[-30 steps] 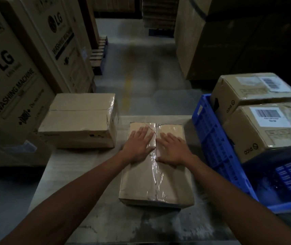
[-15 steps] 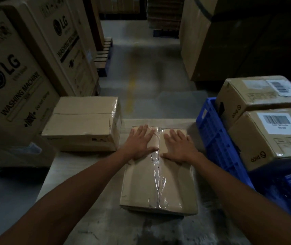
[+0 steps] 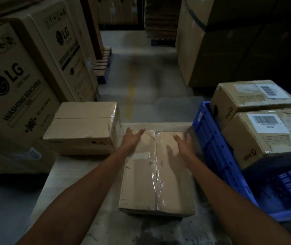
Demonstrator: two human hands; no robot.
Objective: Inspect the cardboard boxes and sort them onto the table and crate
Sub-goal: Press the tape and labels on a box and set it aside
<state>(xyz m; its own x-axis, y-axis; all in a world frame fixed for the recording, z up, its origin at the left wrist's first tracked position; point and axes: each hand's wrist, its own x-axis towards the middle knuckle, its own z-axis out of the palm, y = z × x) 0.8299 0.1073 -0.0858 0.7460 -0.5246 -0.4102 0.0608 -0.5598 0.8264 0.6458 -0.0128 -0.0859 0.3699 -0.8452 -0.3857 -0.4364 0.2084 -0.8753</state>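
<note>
Head view: the flat box (image 3: 157,174) lies on the table (image 3: 81,183), taped seam up. The left hand (image 3: 132,138) is at the flat box's far-left corner, fingers straight, gripping nothing. The right hand (image 3: 183,145) is at its far-right edge, fingers also out and blurred. We cannot tell whether either palm touches the cardboard.

Just left of the flat box, on the same table, sits the side box (image 3: 82,128). Right of the flat box stands the crate (image 3: 210,147), holding the rear box (image 3: 252,98) and the front box (image 3: 268,135), both labelled.

Our read is that three boxes look sorted, one on the table and two in the crate. The flat box looks mid-inspection, destination undecided. We see no further small boxes waiting. The cartons (image 3: 12,89) far left of the flat box look like stock.
</note>
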